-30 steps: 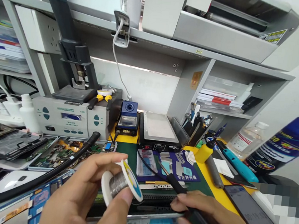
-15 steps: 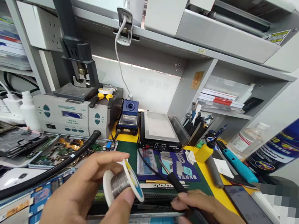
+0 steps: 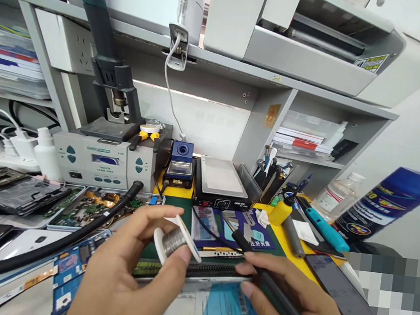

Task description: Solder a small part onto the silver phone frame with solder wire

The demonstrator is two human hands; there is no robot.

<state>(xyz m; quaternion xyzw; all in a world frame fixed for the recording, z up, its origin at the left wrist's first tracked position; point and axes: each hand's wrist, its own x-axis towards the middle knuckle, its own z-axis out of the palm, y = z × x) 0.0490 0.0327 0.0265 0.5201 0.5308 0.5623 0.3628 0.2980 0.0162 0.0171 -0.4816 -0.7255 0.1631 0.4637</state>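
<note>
Between the thumb and fingers of my left hand is a white spool of solder wire, tilted with its flanges toward the right. My right hand grips a black-handled soldering iron like a pen, its metal tip pointing up and left, apart from the spool. Below and between the hands lies a dark flat device with a perforated strip. A pair of white perforated tweezers and a gold-coloured tool rest behind it on the green mat.
A blue soldering station and a heating plate stand at the back. To the left are a hot-air station, its thick black hose and trays of circuit boards. A phone, yellow bottle and spray can occupy the right.
The spool has turned in my left hand so its label side shows less. My right hand with the soldering iron has shifted slightly left. The camera view has moved a little.
</note>
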